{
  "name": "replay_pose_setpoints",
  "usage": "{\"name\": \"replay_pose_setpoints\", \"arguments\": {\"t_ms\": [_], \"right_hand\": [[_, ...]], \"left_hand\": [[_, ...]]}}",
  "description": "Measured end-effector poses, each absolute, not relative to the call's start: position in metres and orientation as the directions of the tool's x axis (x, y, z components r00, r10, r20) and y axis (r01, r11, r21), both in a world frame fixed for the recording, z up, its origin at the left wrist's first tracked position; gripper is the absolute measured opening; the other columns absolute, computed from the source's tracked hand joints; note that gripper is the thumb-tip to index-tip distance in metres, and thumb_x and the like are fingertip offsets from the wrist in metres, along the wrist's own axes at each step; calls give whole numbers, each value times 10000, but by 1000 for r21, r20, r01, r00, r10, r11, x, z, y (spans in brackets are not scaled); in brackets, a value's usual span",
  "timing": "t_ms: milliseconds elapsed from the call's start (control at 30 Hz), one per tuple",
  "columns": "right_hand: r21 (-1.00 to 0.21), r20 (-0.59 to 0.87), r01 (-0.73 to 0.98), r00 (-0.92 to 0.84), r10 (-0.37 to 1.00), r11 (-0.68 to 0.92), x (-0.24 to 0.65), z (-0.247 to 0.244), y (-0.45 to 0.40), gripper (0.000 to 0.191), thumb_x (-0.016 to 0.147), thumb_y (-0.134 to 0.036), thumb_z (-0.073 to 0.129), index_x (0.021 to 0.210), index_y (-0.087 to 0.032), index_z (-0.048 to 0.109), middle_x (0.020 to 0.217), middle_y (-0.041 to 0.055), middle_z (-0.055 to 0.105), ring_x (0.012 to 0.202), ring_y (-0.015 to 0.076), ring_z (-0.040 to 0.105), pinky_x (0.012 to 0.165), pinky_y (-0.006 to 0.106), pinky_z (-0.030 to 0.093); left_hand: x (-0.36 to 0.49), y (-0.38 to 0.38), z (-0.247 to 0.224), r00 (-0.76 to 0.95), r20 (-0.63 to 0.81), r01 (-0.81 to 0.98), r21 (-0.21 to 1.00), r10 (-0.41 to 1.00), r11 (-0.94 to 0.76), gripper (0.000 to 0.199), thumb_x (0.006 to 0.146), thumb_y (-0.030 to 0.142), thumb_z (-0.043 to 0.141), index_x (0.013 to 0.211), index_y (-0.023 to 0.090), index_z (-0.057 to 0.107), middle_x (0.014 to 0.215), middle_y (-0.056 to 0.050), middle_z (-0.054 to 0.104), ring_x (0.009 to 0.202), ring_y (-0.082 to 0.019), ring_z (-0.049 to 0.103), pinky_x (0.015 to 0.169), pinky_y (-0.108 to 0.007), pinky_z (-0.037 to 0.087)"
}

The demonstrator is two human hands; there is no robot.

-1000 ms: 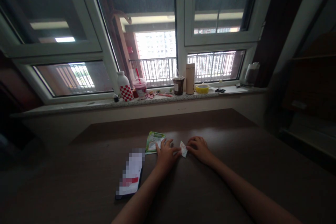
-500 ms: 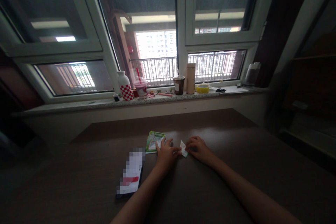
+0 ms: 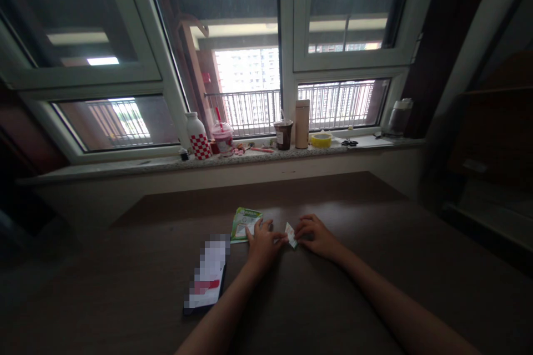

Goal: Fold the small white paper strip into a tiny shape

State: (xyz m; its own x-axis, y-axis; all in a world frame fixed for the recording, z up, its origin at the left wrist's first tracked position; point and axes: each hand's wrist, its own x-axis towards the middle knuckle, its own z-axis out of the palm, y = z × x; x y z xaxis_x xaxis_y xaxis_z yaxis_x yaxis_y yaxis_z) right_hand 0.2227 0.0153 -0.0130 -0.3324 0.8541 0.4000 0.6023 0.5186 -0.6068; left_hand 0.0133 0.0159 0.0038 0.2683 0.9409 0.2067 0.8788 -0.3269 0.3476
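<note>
A small, pale piece of paper with some faint print (image 3: 291,235) lies between my two hands, low over the dark table. My left hand (image 3: 265,246) grips its left edge between thumb and finger, while its other fingers spread toward a green-and-white packet (image 3: 241,226). That packet lies flat just left of the hand and is partly covered by its fingers. On the right edge of the paper, my right hand (image 3: 315,237) has its fingertips closed in a pinch. My fingers hide both ends of the paper, and its exact folds are too small to make out.
A phone (image 3: 208,274) with a blurred screen lies left of my left forearm on the brown table (image 3: 333,194). Along the windowsill stand a checked bottle (image 3: 199,138), drink cups (image 3: 283,135), a beige flask (image 3: 302,125), yellow tape (image 3: 321,140) and scissors (image 3: 350,143).
Very little differs. My right hand's fingers have shifted slightly against the paper, and the left hand keeps its grip in the same place.
</note>
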Motion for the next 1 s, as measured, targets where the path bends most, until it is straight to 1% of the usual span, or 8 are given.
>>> {"name": "replay_pose_setpoints", "arguments": {"t_ms": [133, 267, 433, 667, 833, 1000], "right_hand": [[-628, 375, 600, -326, 868, 497, 223, -12, 16, 63, 747, -223, 718, 769, -274, 746, 930, 4, 715, 1146, 224, 480, 1024, 396, 354], [-620, 378, 606, -327, 866, 499, 222, -12, 15, 43, 775, -249, 700, 774, -264, 740, 929, 11, 704, 1120, 217, 488, 1011, 384, 351], [-588, 378, 638, -327, 866, 497, 220, -13, 13, 70, 817, -270, 658, 817, -256, 727, 952, 21, 677, 1092, 219, 495, 997, 392, 344], [-551, 410, 660, -319, 855, 510, 220, -16, 13, 77, 855, -261, 607, 845, -233, 678, 952, 31, 658, 1052, 212, 505, 974, 384, 354], [-566, 406, 676, -271, 873, 473, 218, -19, 14, 141, 901, -312, 538, 873, -219, 640, 941, 43, 634, 1015, 207, 518, 938, 370, 382], [-600, 393, 672, -225, 892, 434, 217, -18, 13, 167, 914, -326, 510, 906, -202, 622, 973, 59, 618, 1003, 201, 525, 924, 354, 398]], "left_hand": [[14, 16, 3, 259, 221, 879, 349, 940, -324, 167, 829, 434, 638, 936, 388, 758, 1377, -25, 535, 1375, -340, 310, 1097, -699, 83], [15, 16, 3, 258, 236, 875, 354, 937, -330, 158, 832, 428, 637, 918, 380, 761, 1373, -32, 540, 1371, -338, 321, 1088, -707, 91], [15, 15, 2, 259, 247, 867, 367, 934, -337, 157, 839, 426, 631, 918, 380, 758, 1359, -29, 554, 1367, -330, 333, 1087, -711, 87], [13, 15, 1, 273, 262, 858, 368, 926, -358, 149, 811, 431, 665, 930, 404, 752, 1378, -13, 541, 1380, -335, 314, 1086, -729, 23], [14, 13, 3, 282, 271, 851, 373, 920, -370, 143, 800, 420, 681, 921, 399, 754, 1367, -20, 550, 1380, -327, 316, 1093, -720, 4], [16, 11, 6, 295, 283, 851, 358, 913, -386, 133, 842, 365, 639, 904, 362, 757, 1353, -24, 562, 1372, -323, 331, 1080, -735, 36]]}}
